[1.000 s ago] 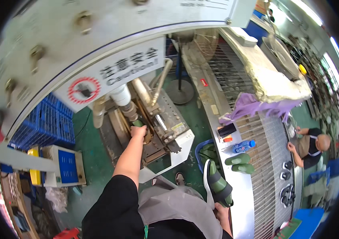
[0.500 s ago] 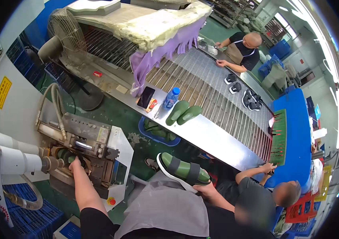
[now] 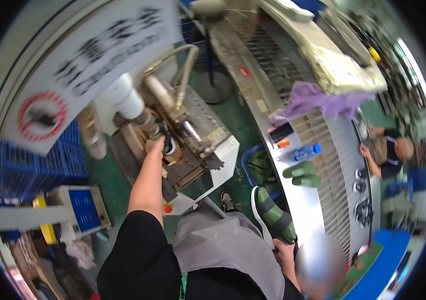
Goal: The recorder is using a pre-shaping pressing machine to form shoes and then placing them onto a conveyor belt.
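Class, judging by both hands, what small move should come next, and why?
Probably ease the green form out of the machine with the left hand: that hand grips it, while the right hand holds a strapped sandal clear of the machine.

1. The held last [image 3: 273,214] looks like smooth, glossy plastic.
2. Its straps [image 3: 281,227] look matt.
3. The apron [image 3: 223,245] is matt cloth.
4. The ledge [image 3: 310,215] is smooth, shiny metal.
5. The bottle [image 3: 304,153] is glossy plastic.
6. The drape [image 3: 313,102] is wrinkled cloth.
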Demonstrator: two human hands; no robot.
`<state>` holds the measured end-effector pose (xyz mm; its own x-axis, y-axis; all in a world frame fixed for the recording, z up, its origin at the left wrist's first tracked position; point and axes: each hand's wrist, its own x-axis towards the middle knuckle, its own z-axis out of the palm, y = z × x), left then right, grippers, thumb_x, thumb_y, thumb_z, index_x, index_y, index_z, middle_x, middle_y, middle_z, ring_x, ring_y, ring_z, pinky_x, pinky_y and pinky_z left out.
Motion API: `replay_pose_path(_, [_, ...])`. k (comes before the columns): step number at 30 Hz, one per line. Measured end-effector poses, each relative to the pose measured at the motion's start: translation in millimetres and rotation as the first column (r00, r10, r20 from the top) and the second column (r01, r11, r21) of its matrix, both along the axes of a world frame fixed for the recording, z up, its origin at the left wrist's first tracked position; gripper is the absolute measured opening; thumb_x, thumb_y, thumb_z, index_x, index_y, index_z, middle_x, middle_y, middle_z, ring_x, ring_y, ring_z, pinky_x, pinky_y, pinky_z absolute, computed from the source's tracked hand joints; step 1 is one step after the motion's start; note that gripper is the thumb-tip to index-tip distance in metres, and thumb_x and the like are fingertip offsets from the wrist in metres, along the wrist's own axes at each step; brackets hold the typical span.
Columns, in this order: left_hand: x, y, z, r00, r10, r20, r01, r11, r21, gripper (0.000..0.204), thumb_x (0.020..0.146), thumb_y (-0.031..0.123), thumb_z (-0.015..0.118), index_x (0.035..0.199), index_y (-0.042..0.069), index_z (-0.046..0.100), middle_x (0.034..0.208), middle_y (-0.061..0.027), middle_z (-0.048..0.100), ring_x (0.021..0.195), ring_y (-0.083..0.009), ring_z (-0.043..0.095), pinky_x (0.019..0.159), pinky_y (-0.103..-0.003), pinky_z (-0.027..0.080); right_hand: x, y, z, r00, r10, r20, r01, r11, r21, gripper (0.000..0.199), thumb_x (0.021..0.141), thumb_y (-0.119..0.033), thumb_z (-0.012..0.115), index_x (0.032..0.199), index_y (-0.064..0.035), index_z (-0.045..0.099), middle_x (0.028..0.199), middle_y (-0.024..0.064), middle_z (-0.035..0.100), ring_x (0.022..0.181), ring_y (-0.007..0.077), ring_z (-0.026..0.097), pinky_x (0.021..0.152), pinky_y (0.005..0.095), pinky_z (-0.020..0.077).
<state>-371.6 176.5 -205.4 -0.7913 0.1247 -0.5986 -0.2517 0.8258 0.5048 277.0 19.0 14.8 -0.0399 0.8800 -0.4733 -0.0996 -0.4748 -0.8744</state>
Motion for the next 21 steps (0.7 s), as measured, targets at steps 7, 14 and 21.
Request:
replay_pose_path(7, [41,-168,116,0.868,0.105,0.485,-0.261,0.928,0.266,0.042,0.083,0.029,0.074,0.115,0.002,0.068,0.108,-0.0142,0.071,0.086,-0.0263,0.07,0.074,-0.038,0.059,-145,96,39,0.946,0.318,-0.06,-0.318,0.948,0.016,0.061,0.068,0.004,0.072,0.126,-0.0015,0.054,0.109,0.0123,0.066,0.094,0.0224,0.063,0.086,0.0312,0.0502])
replay_pose_path(14, [144,-353,193,0.676,-0.05,0.735,-0.487,0.718,0.497,0.025,0.09,0.019,0.068,0.111,0.007,0.071,0.103,-0.0106,0.073,0.086,-0.022,0.071,0.072,-0.037,0.059,-306,131,-19,0.86,0.475,-0.184,-0.505,0.844,-0.182,0.035,0.079,-0.01,0.074,0.109,0.0042,0.064,0.099,0.0133,0.068,0.085,0.0213,0.064,0.075,0.0308,0.0519])
replay_pose_path(21, [270,-542,174,0.579,0.372,0.725,-0.807,0.385,0.447,0.028,0.092,0.02,0.063,0.114,0.003,0.067,0.104,-0.012,0.073,0.085,-0.0239,0.071,0.069,-0.035,0.06,-461,149,-81,0.892,0.43,0.138,-0.422,0.903,-0.086,0.051,0.074,-0.02,0.08,0.113,0.0073,0.06,0.1,0.0187,0.068,0.086,0.0265,0.065,0.077,0.0345,0.0523])
